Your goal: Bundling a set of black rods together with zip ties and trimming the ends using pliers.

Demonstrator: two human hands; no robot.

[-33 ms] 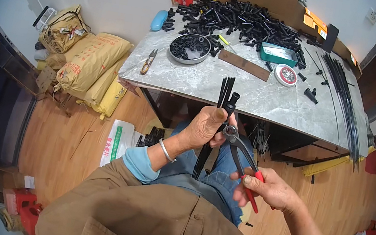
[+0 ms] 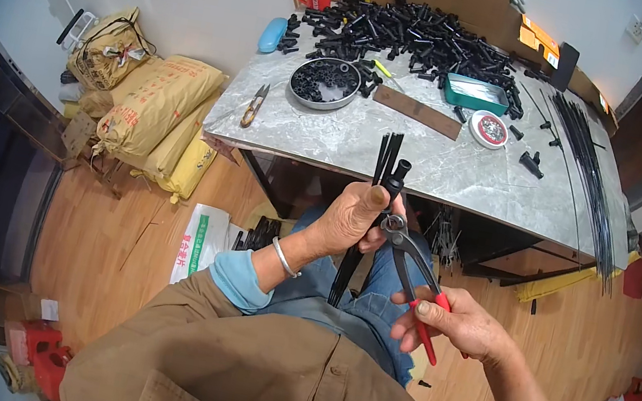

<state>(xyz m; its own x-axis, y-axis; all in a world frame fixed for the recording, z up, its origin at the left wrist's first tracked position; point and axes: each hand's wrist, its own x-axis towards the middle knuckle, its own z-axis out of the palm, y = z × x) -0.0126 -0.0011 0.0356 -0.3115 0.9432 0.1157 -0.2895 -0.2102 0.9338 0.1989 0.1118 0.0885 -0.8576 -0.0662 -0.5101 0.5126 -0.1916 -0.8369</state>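
Note:
In front of the table's near edge, my left hand (image 2: 352, 218) is closed round a bundle of thin black rods (image 2: 387, 154) and a short black tubular fitting (image 2: 399, 174). The rods stick out above the fist, and their lower ends hang over my lap. My right hand (image 2: 458, 321) grips end-cutting pincers (image 2: 410, 268) by their red handles, which stand somewhat apart. The round jaws of the pincers are beside my left fingers, just below the fitting. Whether the jaws bite on anything cannot be made out.
On the grey table (image 2: 298, 133) are a large heap of black fittings (image 2: 417, 34), a round tray (image 2: 322, 103), a teal box (image 2: 473, 103), a white tub (image 2: 488, 129), snips (image 2: 253, 106) and a flat brown strip (image 2: 416, 111). Long black rods (image 2: 589, 173) overhang its right edge. Sacks (image 2: 154, 109) lie at left.

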